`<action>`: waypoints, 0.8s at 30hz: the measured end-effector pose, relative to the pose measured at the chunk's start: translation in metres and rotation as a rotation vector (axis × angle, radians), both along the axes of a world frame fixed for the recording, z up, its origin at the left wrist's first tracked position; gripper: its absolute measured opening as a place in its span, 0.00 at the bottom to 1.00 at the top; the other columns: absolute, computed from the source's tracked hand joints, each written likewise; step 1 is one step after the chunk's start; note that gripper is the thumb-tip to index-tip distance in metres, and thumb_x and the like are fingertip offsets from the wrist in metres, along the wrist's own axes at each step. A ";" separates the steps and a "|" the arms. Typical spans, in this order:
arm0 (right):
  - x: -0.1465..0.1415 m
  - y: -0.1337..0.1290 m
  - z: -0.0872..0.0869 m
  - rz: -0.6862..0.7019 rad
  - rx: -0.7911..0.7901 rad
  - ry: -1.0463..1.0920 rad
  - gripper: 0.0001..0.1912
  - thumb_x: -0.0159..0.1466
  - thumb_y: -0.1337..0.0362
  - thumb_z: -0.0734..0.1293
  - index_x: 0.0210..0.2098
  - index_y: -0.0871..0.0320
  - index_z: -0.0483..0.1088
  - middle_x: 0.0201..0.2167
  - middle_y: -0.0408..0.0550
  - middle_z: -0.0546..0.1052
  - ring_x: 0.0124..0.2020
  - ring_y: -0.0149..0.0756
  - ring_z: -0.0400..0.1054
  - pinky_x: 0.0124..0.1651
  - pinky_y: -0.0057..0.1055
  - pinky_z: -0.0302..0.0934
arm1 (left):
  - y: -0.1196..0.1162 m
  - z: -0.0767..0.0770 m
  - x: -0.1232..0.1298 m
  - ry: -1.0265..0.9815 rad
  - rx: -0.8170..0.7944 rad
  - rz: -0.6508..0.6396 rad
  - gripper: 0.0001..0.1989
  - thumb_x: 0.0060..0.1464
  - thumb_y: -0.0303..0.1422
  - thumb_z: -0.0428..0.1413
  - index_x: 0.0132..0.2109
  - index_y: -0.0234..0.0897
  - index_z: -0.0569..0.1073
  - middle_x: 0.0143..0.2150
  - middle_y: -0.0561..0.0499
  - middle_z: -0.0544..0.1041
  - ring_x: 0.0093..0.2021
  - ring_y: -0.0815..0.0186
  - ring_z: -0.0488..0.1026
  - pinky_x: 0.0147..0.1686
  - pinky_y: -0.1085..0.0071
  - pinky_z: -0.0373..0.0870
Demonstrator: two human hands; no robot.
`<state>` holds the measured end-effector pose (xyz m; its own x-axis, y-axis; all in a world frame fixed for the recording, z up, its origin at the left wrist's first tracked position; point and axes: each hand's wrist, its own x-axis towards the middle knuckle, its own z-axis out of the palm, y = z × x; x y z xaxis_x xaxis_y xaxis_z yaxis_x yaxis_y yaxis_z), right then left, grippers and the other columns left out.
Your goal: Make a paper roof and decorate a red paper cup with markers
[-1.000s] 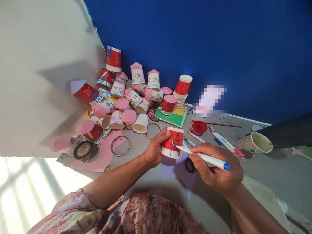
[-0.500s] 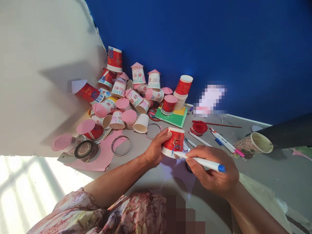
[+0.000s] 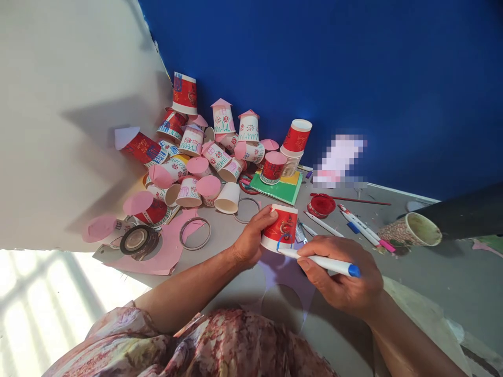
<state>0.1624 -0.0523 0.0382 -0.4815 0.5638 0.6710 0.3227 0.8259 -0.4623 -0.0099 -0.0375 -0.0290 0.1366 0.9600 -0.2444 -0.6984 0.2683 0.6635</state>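
My left hand (image 3: 253,238) grips a red and white paper cup (image 3: 285,217) from its left side, its rim towards me. Closed around a white marker with a blue end (image 3: 328,263) is my right hand (image 3: 346,277). The marker's tip touches the lower white band of the cup, beside blue lines drawn there. Part of the cup is hidden behind the fingers of my left hand. Purple paper (image 3: 277,269) with round cut-outs lies on the table below the cup.
Decorated cups (image 3: 188,191), many with pink paper tops, are heaped at the back left. Tape (image 3: 135,240) and a ring (image 3: 195,233) lie left. Behind my hands are a cup stack (image 3: 291,163), red pot (image 3: 321,205), markers (image 3: 363,229) and green book (image 3: 275,189). A patterned cup (image 3: 412,230) lies right.
The marker and my right hand have shifted slightly left along the cup. More blue line shows on the cup. My left hand keeps its hold.
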 end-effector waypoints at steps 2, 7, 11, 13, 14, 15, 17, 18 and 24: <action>0.000 -0.001 0.000 -0.013 -0.002 -0.002 0.05 0.66 0.69 0.66 0.35 0.51 0.73 0.25 0.41 0.82 0.23 0.34 0.77 0.28 0.29 0.70 | 0.000 0.000 0.000 0.002 0.008 -0.004 0.19 0.48 0.41 0.68 0.43 0.34 0.77 0.35 0.48 0.81 0.33 0.61 0.78 0.36 0.68 0.72; 0.000 -0.001 -0.001 -0.023 0.004 0.007 0.05 0.66 0.68 0.67 0.36 0.52 0.72 0.26 0.41 0.82 0.23 0.33 0.77 0.28 0.29 0.70 | 0.000 0.001 -0.001 0.015 0.020 -0.018 0.20 0.47 0.41 0.69 0.43 0.34 0.77 0.35 0.47 0.81 0.35 0.60 0.79 0.35 0.69 0.72; 0.000 0.000 -0.001 0.010 -0.007 -0.005 0.05 0.66 0.69 0.66 0.35 0.52 0.72 0.25 0.41 0.82 0.23 0.33 0.76 0.28 0.28 0.69 | 0.000 0.000 -0.001 0.018 0.014 -0.005 0.19 0.48 0.41 0.68 0.44 0.34 0.77 0.35 0.48 0.81 0.33 0.62 0.77 0.35 0.70 0.71; 0.000 0.000 -0.001 -0.012 -0.001 -0.007 0.05 0.66 0.68 0.66 0.35 0.52 0.73 0.24 0.40 0.82 0.22 0.33 0.76 0.28 0.28 0.69 | 0.000 0.000 -0.001 0.014 0.016 -0.016 0.19 0.48 0.41 0.68 0.43 0.34 0.77 0.35 0.48 0.81 0.33 0.62 0.77 0.35 0.69 0.71; 0.000 0.000 -0.001 -0.024 0.004 -0.007 0.05 0.66 0.68 0.67 0.36 0.52 0.73 0.24 0.40 0.81 0.22 0.33 0.76 0.27 0.28 0.69 | 0.000 0.000 0.000 0.010 0.018 -0.022 0.19 0.48 0.41 0.68 0.43 0.34 0.77 0.36 0.48 0.81 0.33 0.62 0.78 0.35 0.69 0.71; 0.000 0.000 -0.001 -0.034 0.009 -0.008 0.05 0.66 0.68 0.67 0.36 0.52 0.74 0.24 0.40 0.81 0.22 0.33 0.76 0.27 0.28 0.69 | 0.000 0.000 0.000 0.007 0.020 -0.024 0.19 0.48 0.41 0.68 0.43 0.34 0.77 0.36 0.48 0.81 0.34 0.61 0.78 0.36 0.69 0.71; 0.000 0.001 -0.001 -0.050 0.017 -0.010 0.04 0.65 0.68 0.67 0.36 0.53 0.74 0.24 0.41 0.82 0.22 0.32 0.76 0.27 0.27 0.68 | 0.000 0.001 0.000 0.005 0.022 -0.019 0.19 0.48 0.41 0.68 0.43 0.34 0.77 0.37 0.47 0.82 0.34 0.61 0.78 0.37 0.69 0.71; 0.001 0.001 -0.001 -0.061 0.022 -0.010 0.04 0.65 0.68 0.67 0.36 0.53 0.74 0.24 0.41 0.82 0.21 0.32 0.76 0.27 0.27 0.68 | 0.000 0.001 0.000 0.008 0.022 -0.015 0.19 0.48 0.40 0.68 0.43 0.34 0.77 0.36 0.48 0.81 0.34 0.61 0.78 0.37 0.69 0.71; 0.005 0.000 -0.001 -0.135 0.018 0.000 0.04 0.67 0.68 0.67 0.36 0.54 0.74 0.26 0.43 0.83 0.24 0.34 0.77 0.31 0.28 0.70 | 0.000 -0.001 -0.001 0.015 0.012 -0.015 0.18 0.48 0.41 0.68 0.42 0.34 0.77 0.34 0.49 0.80 0.31 0.64 0.76 0.34 0.69 0.71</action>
